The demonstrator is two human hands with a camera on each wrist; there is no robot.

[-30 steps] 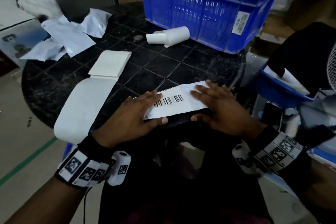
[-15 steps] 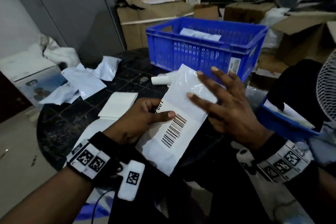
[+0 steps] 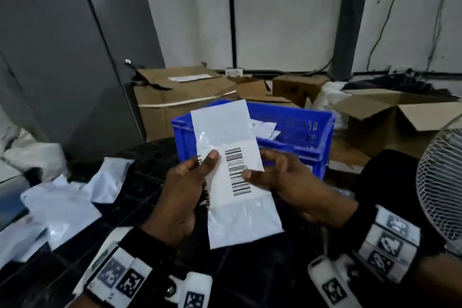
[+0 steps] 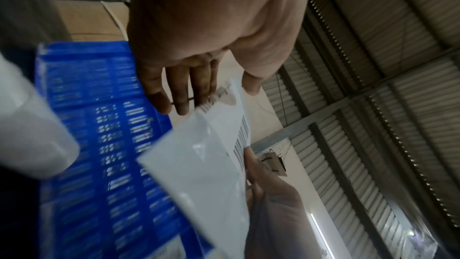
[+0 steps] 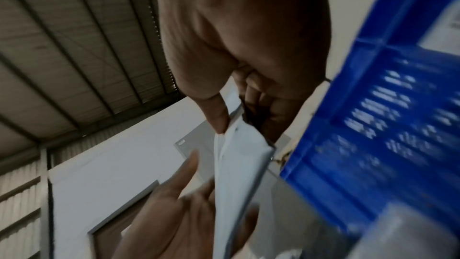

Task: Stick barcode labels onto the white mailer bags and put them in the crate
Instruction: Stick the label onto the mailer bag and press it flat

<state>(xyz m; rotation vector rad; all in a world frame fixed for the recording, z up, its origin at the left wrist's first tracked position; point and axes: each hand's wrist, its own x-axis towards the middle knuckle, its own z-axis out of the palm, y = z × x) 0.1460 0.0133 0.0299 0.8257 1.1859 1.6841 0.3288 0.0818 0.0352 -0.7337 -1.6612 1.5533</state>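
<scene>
Head view, left to right. Loose white mailer bags [image 3: 62, 205] lie crumpled on the left of the table [image 3: 140, 182]; their film is thin, glossy and creased. The table top is dark with a grid of fine lines, like tile. Behind it on the left stands a grey metal cabinet [image 3: 62, 57] with flat, matte doors.

At centre, both hands hold one white mailer bag [image 3: 240, 220] upright in the air, above the table and in front of the blue crate [image 3: 300, 132], not inside it. The bag is a flat rectangle of smooth, shiny plastic. A matte white barcode label [image 3: 237, 170] with black vertical bars is stuck across its middle. The left hand [image 3: 182, 197] grips the bag's left edge, thumb on the front beside the bars, fingers behind. In the left wrist view those fingers [image 4: 179, 86] lie nearly straight against the back of the bag.

The right hand [image 3: 295, 185] grips the right edge, thumb tip touching the label near the bars, fingers curled behind. The right wrist view shows the thumb and fingers pinching the bag's edge.

The crate is rigid moulded plastic with slotted walls; white bags lie inside it. Behind it stand brown cardboard boxes [image 3: 180, 97], some with open flaps, against a pale panelled wall. At the far right is the white wire guard of a fan [image 3: 442, 182]. The wrist views show a corrugated metal roof on steel beams.
</scene>
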